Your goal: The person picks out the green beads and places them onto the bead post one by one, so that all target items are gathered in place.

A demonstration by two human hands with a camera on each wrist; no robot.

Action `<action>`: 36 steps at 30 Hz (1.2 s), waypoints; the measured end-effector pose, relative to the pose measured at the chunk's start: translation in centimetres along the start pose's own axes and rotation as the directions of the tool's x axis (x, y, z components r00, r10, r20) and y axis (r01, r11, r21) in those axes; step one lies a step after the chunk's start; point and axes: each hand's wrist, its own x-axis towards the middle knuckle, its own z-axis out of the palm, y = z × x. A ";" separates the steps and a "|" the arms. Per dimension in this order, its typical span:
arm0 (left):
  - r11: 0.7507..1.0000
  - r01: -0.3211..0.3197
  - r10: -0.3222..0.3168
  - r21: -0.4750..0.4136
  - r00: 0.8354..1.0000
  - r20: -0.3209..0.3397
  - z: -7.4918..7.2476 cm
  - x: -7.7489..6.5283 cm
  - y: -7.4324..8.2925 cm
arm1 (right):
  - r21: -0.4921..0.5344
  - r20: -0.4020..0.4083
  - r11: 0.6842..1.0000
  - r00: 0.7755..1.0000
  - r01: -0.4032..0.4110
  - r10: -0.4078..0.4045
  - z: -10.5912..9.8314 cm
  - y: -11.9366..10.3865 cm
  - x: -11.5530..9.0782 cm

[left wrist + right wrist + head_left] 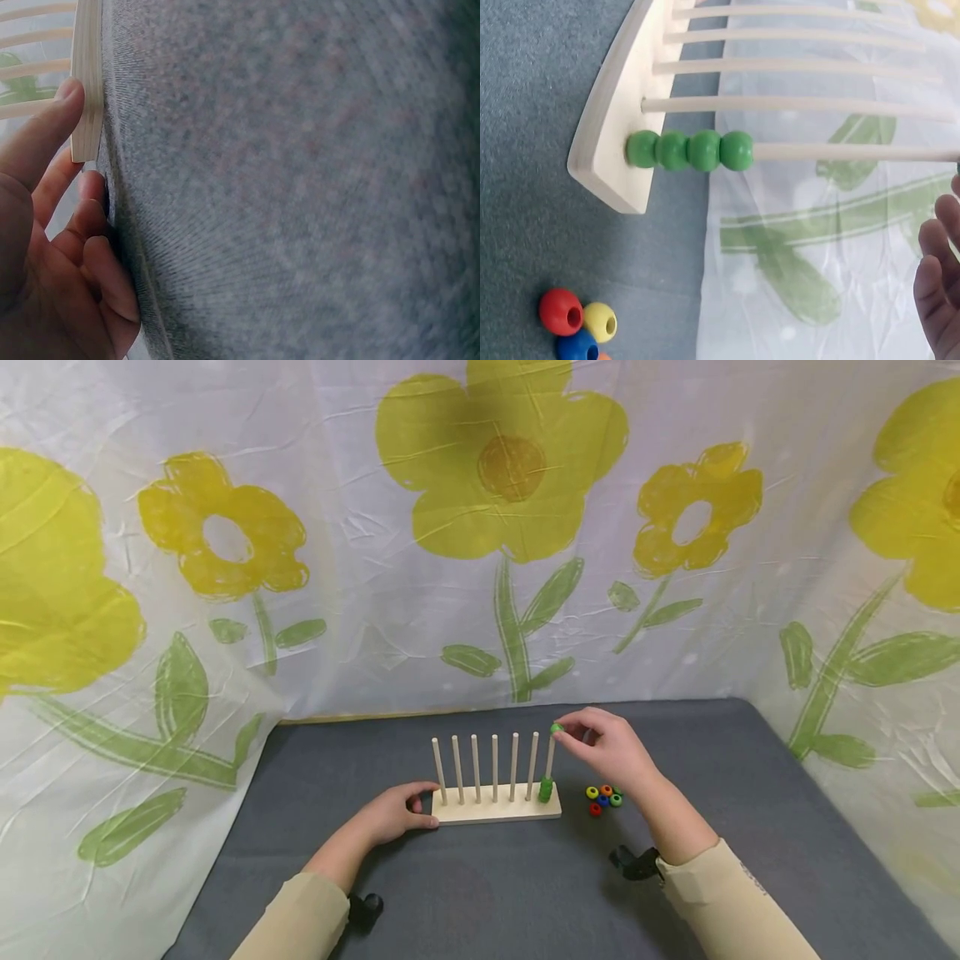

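A wooden peg stand [497, 812] with a row of upright pegs stands on the table. My left hand [392, 816] grips the left end of its base, thumb in front and fingers behind; the left wrist view shows the thumb [69, 101] against the wood. Between thumb and fingers, my right hand [609, 747] pinches a green bead [557, 727] at the top of the rightmost peg. Whether the bead is threaded on the tip is too small to tell. Several green beads [705, 150] are stacked at the foot of that peg. The other pegs hold no beads.
Loose beads lie in a cluster right of the stand, among them a red bead [596, 809], a yellow bead [592, 792], a blue bead [577, 346] and a green bead [616, 800]. A grey cloth [480, 893] covers the table. Behind hangs a flowered curtain [360, 610].
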 end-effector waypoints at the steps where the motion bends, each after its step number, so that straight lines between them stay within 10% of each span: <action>1: 1.000 0.000 0.000 0.000 1.000 0.000 0.0 0.0 0.0 | 0.001 0.000 1.000 1.000 0.000 0.000 0.1 -0.1 0.0; 36: 1.000 0.004 -0.004 0.012 1.000 -0.004 0.0 -0.1 0.2 | 0.027 0.002 0.999 1.000 0.020 -0.020 1.1 1.2 -0.3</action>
